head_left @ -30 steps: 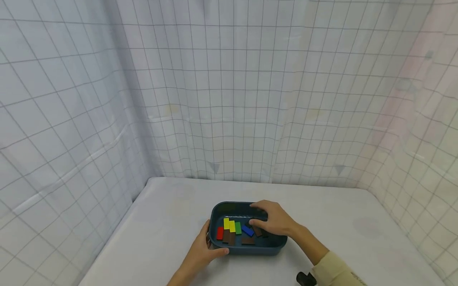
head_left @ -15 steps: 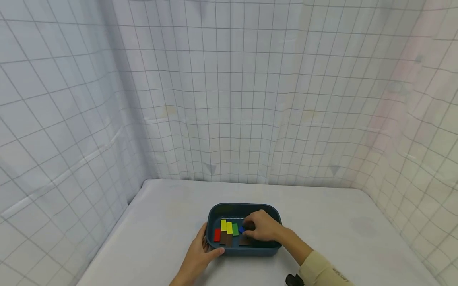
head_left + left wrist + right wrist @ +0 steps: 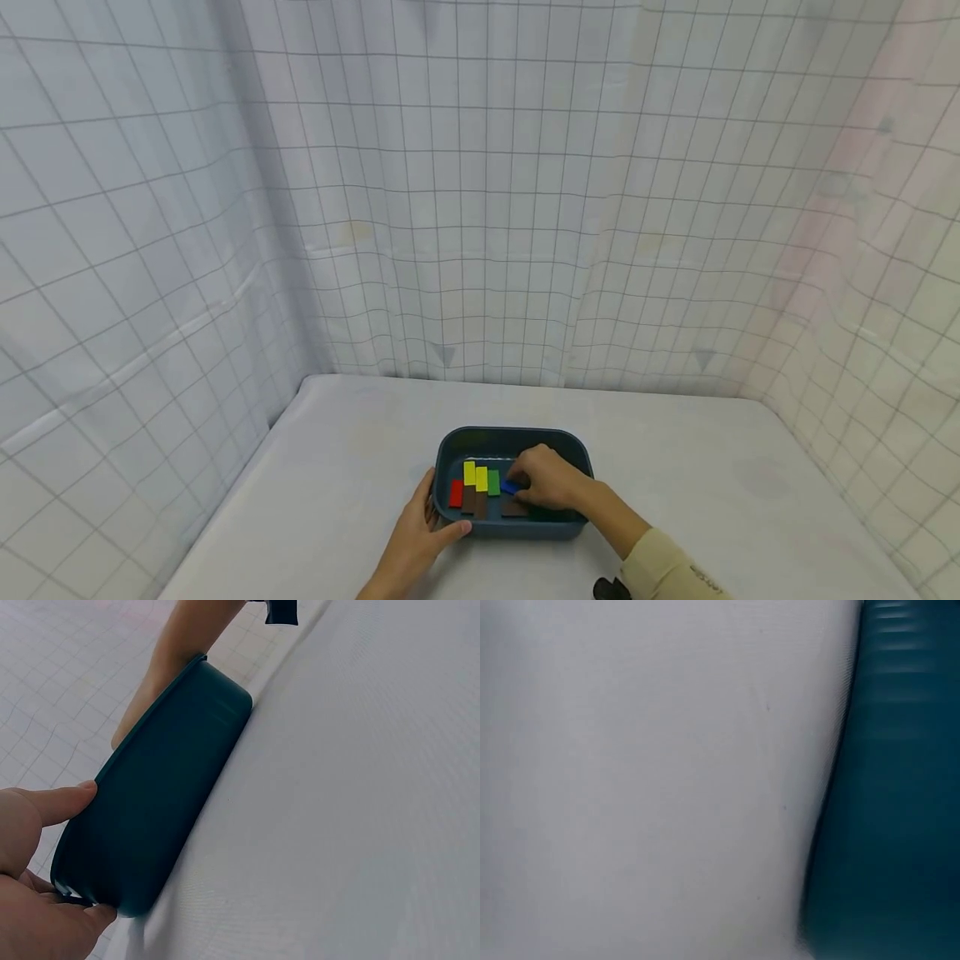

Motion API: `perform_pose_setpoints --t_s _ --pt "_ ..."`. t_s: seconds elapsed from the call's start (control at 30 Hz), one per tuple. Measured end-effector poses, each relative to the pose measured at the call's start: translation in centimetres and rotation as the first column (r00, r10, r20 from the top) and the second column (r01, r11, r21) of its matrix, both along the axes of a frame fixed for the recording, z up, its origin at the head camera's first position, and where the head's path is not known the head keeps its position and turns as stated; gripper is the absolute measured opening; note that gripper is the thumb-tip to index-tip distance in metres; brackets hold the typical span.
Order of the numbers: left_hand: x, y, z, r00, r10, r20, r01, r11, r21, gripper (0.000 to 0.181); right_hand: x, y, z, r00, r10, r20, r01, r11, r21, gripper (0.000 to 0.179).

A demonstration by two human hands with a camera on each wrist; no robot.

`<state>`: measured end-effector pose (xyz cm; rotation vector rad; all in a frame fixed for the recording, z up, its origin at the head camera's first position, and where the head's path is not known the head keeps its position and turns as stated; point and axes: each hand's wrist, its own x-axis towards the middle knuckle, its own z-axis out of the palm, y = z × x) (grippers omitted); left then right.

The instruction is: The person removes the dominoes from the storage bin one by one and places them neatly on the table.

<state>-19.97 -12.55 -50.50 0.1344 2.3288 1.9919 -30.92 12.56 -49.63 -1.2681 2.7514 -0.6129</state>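
Observation:
A dark teal plastic bin (image 3: 517, 530) stands on the table with flat coloured blocks inside. My left hand (image 3: 415, 533) grips its left end, the thumb on the near rim; the left wrist view shows the thumb and fingers (image 3: 67, 804) on the bin's edge. Inside the bin, my right hand (image 3: 551, 482) pinches a blue block (image 3: 509, 487) between thumb and fingers, beside a green block (image 3: 493, 482). Left of these lie two yellow blocks (image 3: 482, 479), a red block (image 3: 456, 493) and two brown blocks (image 3: 468, 500). Another brown block (image 3: 513, 507) lies below the right hand, which hides the bin's right part.
A white cloth covers the table (image 3: 360, 442). White gridded curtains (image 3: 480, 250) hang behind it and on both sides. Near the right sleeve (image 3: 663, 567) a small black object (image 3: 611, 588) shows, seemingly at the wrist.
My right hand has moved down and left within the bin, from the brown pieces at the right onto the blue block. My left hand keeps its hold on the bin.

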Motion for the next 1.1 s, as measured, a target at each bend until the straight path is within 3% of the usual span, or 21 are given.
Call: perform_pose_setpoints --t_s 0.4,0.67,1.1 --pt "0.1 0.1 -0.2 0.999 0.026 -0.02 -0.028 0.996 -0.089 0.107 0.0 0.4 0.3 0.995 -0.027 0.094 0.033 0.998 -0.061 0.023" --pt "0.1 0.1 -0.2 0.999 0.026 -0.031 -0.028 0.997 -0.075 0.107 0.0 0.9 1.1 0.996 -0.024 0.091 0.037 0.99 -0.139 0.024" --pt "0.1 0.0 -0.2 0.999 0.016 -0.049 -0.018 0.999 -0.043 0.104 -0.5 2.6 2.6 0.987 -0.079 0.14 0.104 0.978 -0.178 0.022"
